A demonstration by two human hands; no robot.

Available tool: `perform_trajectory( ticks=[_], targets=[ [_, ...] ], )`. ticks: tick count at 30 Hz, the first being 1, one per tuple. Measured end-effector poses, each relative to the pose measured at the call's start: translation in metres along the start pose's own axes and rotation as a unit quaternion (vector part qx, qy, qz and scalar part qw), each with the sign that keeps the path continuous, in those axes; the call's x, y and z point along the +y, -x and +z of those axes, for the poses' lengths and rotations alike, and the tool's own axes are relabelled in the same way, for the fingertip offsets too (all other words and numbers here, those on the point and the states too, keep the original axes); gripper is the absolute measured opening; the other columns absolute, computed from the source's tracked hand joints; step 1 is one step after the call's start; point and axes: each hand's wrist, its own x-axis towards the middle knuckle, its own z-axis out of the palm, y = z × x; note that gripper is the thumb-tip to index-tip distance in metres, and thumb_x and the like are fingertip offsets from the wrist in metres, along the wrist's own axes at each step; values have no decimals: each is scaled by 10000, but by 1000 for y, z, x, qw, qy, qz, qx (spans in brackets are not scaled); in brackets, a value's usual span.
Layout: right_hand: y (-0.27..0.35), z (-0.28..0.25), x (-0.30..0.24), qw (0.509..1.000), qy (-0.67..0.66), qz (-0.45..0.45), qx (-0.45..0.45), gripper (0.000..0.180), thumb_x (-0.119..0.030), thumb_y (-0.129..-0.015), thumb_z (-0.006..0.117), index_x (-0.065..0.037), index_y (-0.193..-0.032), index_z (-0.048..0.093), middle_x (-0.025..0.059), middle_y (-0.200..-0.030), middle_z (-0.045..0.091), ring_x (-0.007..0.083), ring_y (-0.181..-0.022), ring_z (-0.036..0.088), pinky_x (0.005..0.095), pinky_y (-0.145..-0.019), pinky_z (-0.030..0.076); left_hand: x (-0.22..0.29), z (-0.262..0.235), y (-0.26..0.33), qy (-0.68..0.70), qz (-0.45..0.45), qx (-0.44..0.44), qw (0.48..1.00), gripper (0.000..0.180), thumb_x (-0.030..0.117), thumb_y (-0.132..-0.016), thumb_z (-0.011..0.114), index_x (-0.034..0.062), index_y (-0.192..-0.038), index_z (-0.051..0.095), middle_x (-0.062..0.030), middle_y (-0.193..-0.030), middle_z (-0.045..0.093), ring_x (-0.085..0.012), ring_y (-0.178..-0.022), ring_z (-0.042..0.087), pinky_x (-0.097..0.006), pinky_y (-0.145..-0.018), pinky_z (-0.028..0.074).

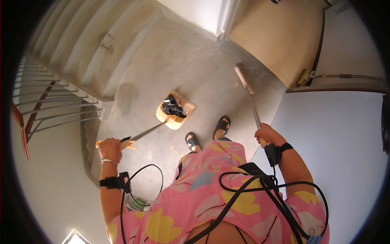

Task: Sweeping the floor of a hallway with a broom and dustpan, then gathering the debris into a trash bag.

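Observation:
My left hand (110, 150) is wrapped round the end of a long dustpan handle, at the left. The cream-yellow dustpan (175, 122) hangs over or rests on the floor ahead of my feet; which one, I cannot tell. In it lies crumpled black rubbish (172, 107) with small white and red bits. My right hand (269, 134) grips the handle of a long broom (240, 74), held out at the right. The broom's narrow head with short bristles points away from me, near the wall, and whether it touches the floor is unclear.
Concrete stairs (97, 49) rise at the far left beside a metal railing (57, 99) with a red-brown handrail. A pale wall panel (325, 134) stands at the right. Behind it leans a mop-like pole (345, 76). Black cables (260, 179) loop across my clothes. My sandalled feet stand on the grey floor.

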Motion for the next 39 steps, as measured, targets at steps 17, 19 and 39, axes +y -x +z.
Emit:
perform_trajectory(
  ticks=[17,19,39],
  targets=[
    [87,104,-7,982,97,-103,-128,489,-19,-674,563,-8,-1144,428,71,-663,524,147,-506,517,284,-411,442,-5,16,18,-23,-4,-40,999,73,109,-665,594,148,-717,628,-22,-749,606,-192,-776,592,-322,-650,464],
    [80,108,-17,975,156,-120,-100,432,-14,-672,560,3,-1086,436,85,-646,522,160,-496,519,294,-402,441,-5,18,19,-28,-6,-51,998,69,117,-681,587,152,-722,630,-10,-753,608,-183,-776,592,-313,-649,462],
    [134,53,-28,985,109,-132,-30,546,-33,-669,602,-34,-1189,435,108,-739,556,164,-534,536,304,-465,475,-10,8,-9,0,14,8,1000,66,117,-660,565,143,-675,625,-29,-725,615,-195,-720,601,-318,-606,466]
  ],
)
